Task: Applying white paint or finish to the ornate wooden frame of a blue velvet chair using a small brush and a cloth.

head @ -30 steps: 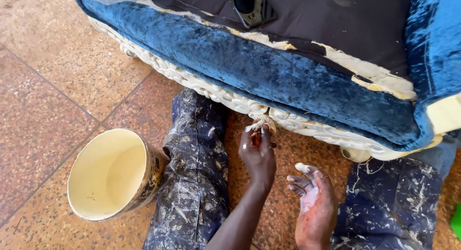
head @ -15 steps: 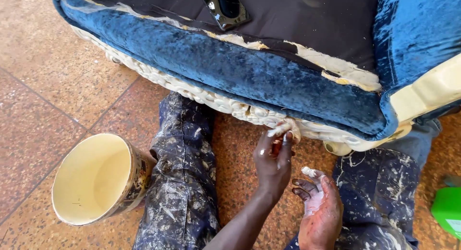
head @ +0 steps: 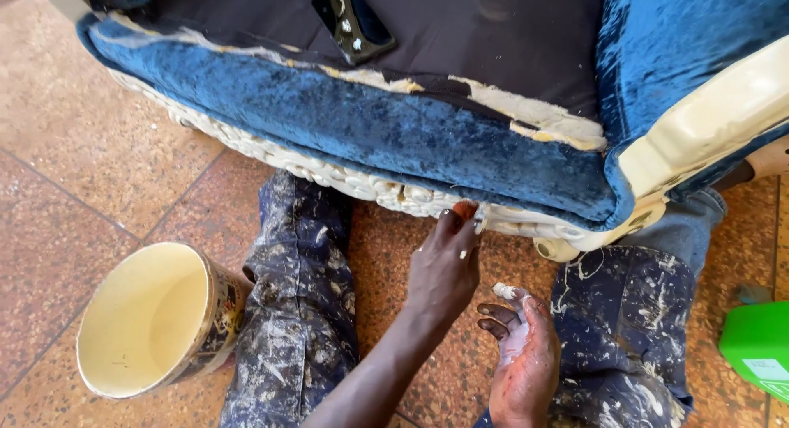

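Observation:
My left hand (head: 444, 268) reaches up to the cream carved trim (head: 329, 173) along the bottom edge of a blue velvet sofa (head: 370, 124). Its fingers are closed around a small brush (head: 466, 209), of which only a reddish end shows, pressed against the trim. My right hand (head: 518, 362) rests lower, beside my right knee. Its palm is turned up, its fingers are loosely spread and smeared with cream paint, and it holds nothing.
A round can (head: 215, 313) coated inside with cream paint lies tilted on the tiled floor by my left leg (head: 296, 313) in paint-splattered trousers. A black flat object (head: 353, 24) lies on the sofa's dark seat. A green container (head: 756, 342) sits at the right edge.
My left hand has slid right along the carved trim with the brush, and the bristles are now hidden against the trim. My right hand stays palm up. The view has shifted right.

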